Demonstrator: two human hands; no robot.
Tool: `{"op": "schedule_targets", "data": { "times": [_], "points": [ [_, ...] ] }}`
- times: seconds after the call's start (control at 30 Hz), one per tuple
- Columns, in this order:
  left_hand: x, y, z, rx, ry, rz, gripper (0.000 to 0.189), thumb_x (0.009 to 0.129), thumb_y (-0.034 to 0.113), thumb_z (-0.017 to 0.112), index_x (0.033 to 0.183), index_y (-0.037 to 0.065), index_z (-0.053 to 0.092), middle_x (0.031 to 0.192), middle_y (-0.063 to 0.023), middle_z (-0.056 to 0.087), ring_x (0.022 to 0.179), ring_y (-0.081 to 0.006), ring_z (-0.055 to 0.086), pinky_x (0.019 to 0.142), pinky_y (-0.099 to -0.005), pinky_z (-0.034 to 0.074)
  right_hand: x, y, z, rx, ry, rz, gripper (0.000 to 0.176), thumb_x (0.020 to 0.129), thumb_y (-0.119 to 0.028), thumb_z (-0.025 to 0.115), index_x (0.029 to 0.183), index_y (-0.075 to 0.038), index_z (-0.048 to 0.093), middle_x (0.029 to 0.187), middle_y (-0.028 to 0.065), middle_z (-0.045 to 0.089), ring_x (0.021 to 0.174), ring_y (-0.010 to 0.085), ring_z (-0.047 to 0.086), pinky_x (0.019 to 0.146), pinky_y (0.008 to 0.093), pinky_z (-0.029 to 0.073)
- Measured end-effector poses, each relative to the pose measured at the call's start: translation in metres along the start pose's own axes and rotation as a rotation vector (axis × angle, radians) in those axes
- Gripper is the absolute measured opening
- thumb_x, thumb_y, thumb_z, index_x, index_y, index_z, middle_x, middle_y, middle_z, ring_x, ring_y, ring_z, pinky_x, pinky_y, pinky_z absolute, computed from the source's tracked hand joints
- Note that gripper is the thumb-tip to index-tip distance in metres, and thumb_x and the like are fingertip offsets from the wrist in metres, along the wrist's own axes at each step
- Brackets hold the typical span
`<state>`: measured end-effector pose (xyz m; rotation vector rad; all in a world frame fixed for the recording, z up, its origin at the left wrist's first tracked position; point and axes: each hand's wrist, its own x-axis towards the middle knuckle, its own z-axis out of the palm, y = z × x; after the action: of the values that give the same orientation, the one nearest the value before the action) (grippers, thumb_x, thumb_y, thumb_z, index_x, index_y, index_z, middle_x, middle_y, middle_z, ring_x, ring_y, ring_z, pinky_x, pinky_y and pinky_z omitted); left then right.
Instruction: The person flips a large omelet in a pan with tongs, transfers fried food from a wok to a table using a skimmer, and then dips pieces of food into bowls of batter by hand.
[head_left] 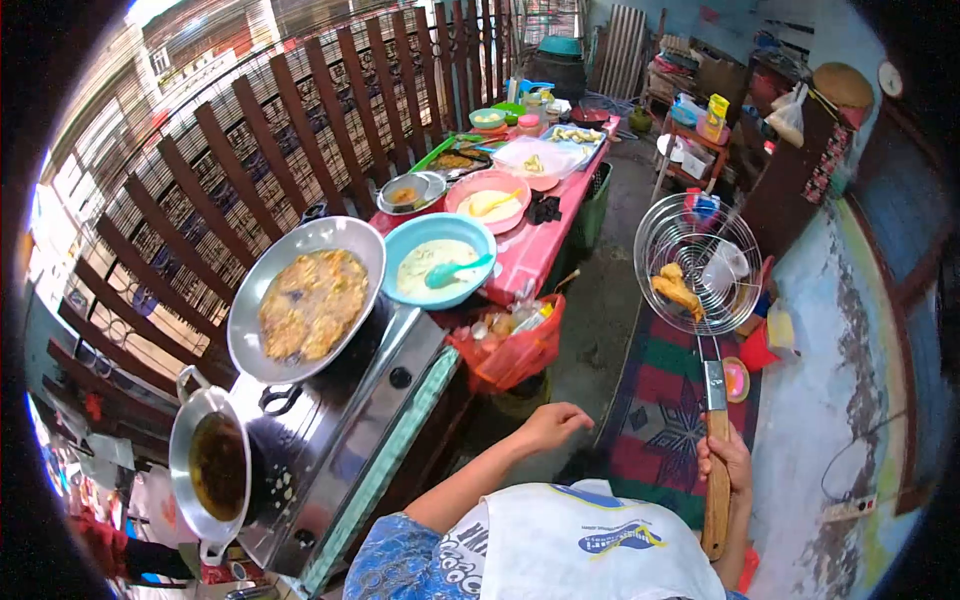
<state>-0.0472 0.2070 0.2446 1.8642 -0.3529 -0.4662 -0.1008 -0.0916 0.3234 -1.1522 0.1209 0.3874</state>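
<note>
Here the right hand [728,462] holds the skimmer [714,384] lengthwise, basket pointing forward.

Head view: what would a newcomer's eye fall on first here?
The round wire skimmer, raised at right in the right hand by its wooden handle, with a golden fried piece in it. Next, the big wok of frying fritters on the steel stove at left, beside a blue bowl of pale batter. The left hand hangs empty between them.

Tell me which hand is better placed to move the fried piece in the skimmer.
Probably the right hand: it grips the skimmer handle, with the fried piece in the basket. The left hand hangs empty beside the stove.
</note>
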Motion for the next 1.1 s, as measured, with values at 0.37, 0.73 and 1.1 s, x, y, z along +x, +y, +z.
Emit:
{"op": "schedule_targets", "data": {
  "times": [0.37, 0.73, 1.1],
  "points": [
    [0.231, 0.017, -0.046, -0.258, 0.264, -0.042, 0.012, 0.078, 0.015, 0.055, 0.082, 0.004, 0.058, 0.077, -0.0008, 0.056, 0.071, -0.0078, 0.05, 0.066, -0.0233, 0.041, 0.281, -0.149, -0.069, -0.146, -0.127, 0.039, 0.04, 0.078, -0.008, 0.049, 0.115, -0.005, 0.033, 0.065, 0.0083, 0.048, 0.045, 0.0124, 0.05, 0.039, 0.0257, 0.045],
    [0.342, -0.002, -0.13, -0.29, 0.62, -0.29, 0.022, 0.079, 0.024, 0.055, 0.078, 0.002, 0.061, 0.067, -0.003, 0.06, 0.064, -0.0077, 0.053, 0.059, -0.0227, 0.042, 0.573, -0.223, 0.01, -0.351, -0.508, 0.141, 0.037, 0.077, -0.012, 0.054, 0.109, -0.004, 0.037, 0.064, 0.0053, 0.049, 0.047, 0.0106, 0.049, 0.04, 0.0235, 0.044],
    [0.438, 0.005, -0.212, -0.308, 0.839, -0.22, 0.025, 0.08, 0.025, 0.053, 0.073, 0.002, 0.057, 0.061, -0.0033, 0.055, 0.056, -0.0065, 0.047, 0.052, -0.0227, 0.039, 0.789, -0.195, 0.136, -0.745, -0.745, 0.169, 0.021, 0.072, -0.005, 0.052, 0.09, -0.004, 0.041, 0.059, 0.0051, 0.048, 0.042, 0.0131, 0.048, 0.037, 0.0273, 0.042]
  ]
}}
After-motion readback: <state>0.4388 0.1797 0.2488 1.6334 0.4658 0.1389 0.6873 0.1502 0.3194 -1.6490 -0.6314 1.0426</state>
